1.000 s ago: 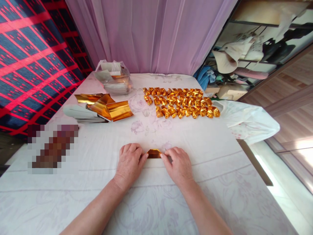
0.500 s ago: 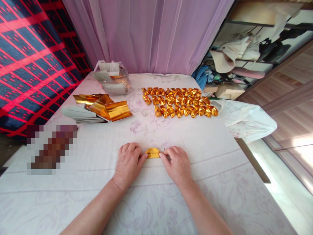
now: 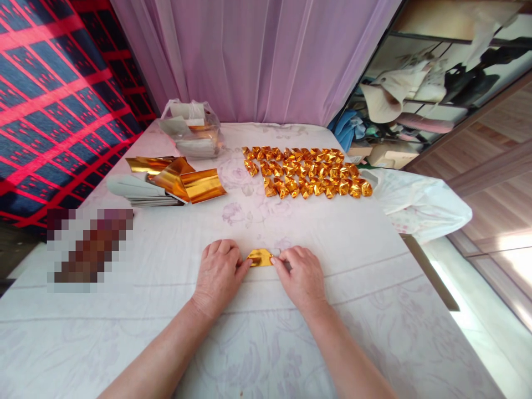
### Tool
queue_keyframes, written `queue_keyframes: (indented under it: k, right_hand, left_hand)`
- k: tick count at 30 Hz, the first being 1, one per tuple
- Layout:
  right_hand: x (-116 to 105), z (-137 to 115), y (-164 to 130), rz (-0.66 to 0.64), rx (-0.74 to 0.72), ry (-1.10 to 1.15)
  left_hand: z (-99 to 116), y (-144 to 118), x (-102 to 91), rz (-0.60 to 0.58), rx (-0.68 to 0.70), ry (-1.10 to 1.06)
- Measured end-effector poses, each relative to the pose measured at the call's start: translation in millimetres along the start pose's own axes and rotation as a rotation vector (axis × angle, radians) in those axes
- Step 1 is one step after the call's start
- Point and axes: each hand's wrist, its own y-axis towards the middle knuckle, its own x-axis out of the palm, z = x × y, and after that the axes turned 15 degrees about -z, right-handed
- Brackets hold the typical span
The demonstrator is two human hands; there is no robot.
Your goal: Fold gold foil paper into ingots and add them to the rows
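A small piece of folded gold foil paper (image 3: 261,257) lies low over the tablecloth between my hands, its far corners slanted and its near edge straight. My left hand (image 3: 220,271) pinches its left end with thumb and fingers. At the right end, my right hand (image 3: 301,274) grips it the same way, fingers curled under. Beyond my hands, several folded gold paper ingots (image 3: 310,170) stand in three rows. Loose gold foil sheets (image 3: 203,185) rest on a stack of pale paper (image 3: 135,188) at the left.
At the back left stands a clear plastic bag (image 3: 193,130) with paper inside. A white plastic bag (image 3: 424,202) hangs by the table's right edge. A blurred-out patch (image 3: 91,249) covers something at the left. Shelves (image 3: 428,83) with a hat are at the right.
The crease line along the gold foil paper no longer shows, and its face looks smoother. Both hands keep their hold in nearly the same place. The view has shifted slightly.
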Motion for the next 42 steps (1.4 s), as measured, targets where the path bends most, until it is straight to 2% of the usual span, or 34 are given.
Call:
queue_keyframes:
  k: [28,31,36,42]
  right_hand:
    - [1.7,4.2,0.6,-0.002,-0.009,0.059]
    - [2.7,6.5,0.8,-0.002,-0.022,0.091]
    - [5.0,10.7,0.9,0.006,-0.055,0.102]
    - [2.0,2.7,-1.2,0.121,-0.153,0.084]
  left_hand:
    - [-0.3,-0.3,1.7,-0.012,-0.021,-0.003]
    - [-1.8,0.1,4.3,0.015,0.013,-0.022]
    - [-5.4,2.9,11.0,0.086,0.158,-0.012]
    - [-6.7,4.3,13.0,0.075,0.156,-0.033]
